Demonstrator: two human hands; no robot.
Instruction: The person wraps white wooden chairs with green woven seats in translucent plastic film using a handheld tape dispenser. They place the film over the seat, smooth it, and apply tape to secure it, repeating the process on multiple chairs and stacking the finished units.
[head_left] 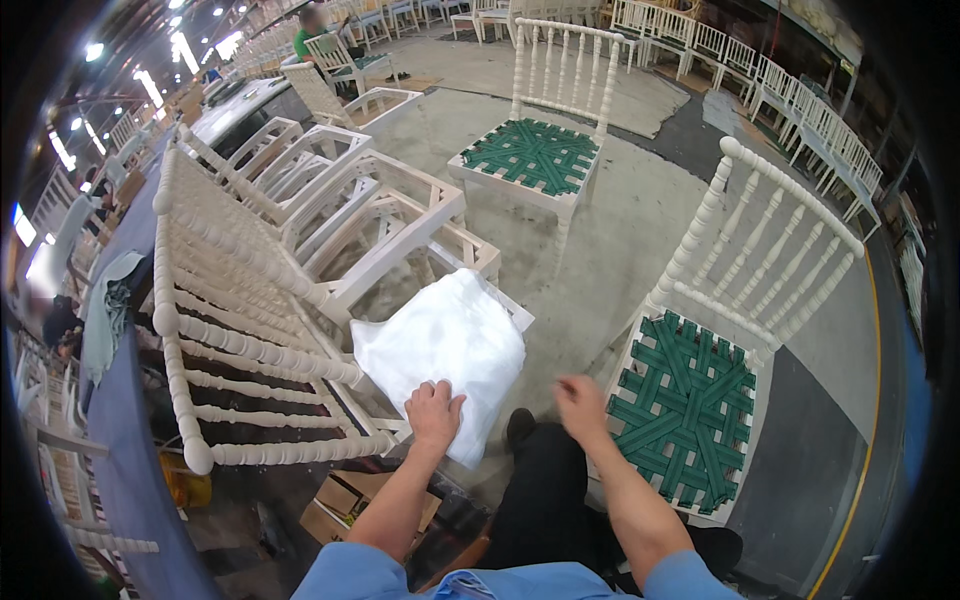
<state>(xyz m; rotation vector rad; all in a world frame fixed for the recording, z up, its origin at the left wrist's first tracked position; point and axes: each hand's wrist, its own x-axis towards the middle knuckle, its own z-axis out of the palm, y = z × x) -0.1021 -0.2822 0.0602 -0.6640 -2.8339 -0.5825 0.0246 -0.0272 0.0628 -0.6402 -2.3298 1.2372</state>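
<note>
A white cloth-covered seat pad lies over the seat of the near chair at centre left, its loose cloth hanging down in front. My left hand rests on the pad's near side, thumb apart from the fingers, pressing the cloth. To the right, my right hand is in the air between the pad and a second chair. Its fingers are curled together and slightly blurred; whether anything small is in them cannot be made out. That second chair has a seat of woven green webbing and a white spindle back.
Several white chair frames stand in a row at left, spindle backs leaning toward me. Ahead is another green-webbed chair. A cardboard box sits below my left arm. A person in green sits far off; chairs line the back.
</note>
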